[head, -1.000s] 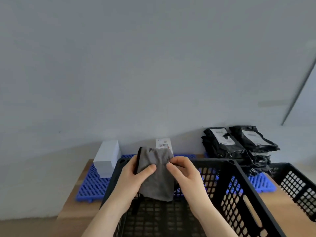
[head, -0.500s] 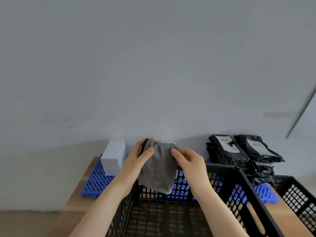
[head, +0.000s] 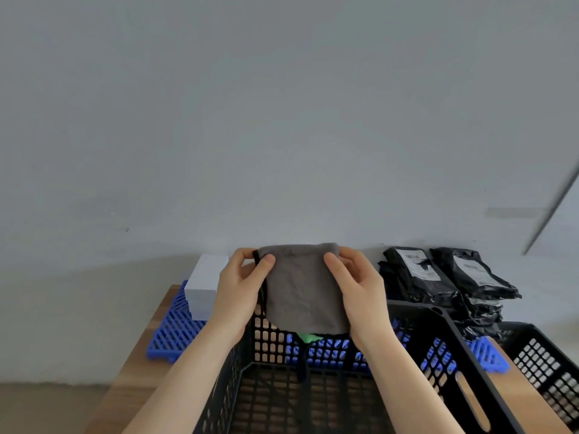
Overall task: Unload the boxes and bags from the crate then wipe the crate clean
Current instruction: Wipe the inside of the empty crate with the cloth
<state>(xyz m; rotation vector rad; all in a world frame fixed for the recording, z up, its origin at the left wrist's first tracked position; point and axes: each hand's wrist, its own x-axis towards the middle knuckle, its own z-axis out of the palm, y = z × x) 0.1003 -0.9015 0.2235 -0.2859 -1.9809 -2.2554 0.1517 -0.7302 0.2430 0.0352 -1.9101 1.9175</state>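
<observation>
I hold a grey cloth (head: 302,289) up in front of me, above the far end of the black lattice crate (head: 438,333). My left hand (head: 239,292) pinches its upper left corner and my right hand (head: 357,289) pinches its upper right corner. The cloth hangs flat between them. The crate's floor below shows nothing in it. White boxes (head: 205,283) are stacked on the blue pallet (head: 172,333) at the left. Black bags (head: 438,277) with white labels are piled on the pallet at the right.
A second black lattice crate (head: 545,361) stands at the right edge. The pallet lies on a wooden table (head: 138,361) against a plain grey wall. A bit of green (head: 308,337) shows under the cloth's lower edge.
The cloth has been spread wider and raised; my hands moved apart to its two top corners. The camera tilted, so the scene sits a little differently in view.
</observation>
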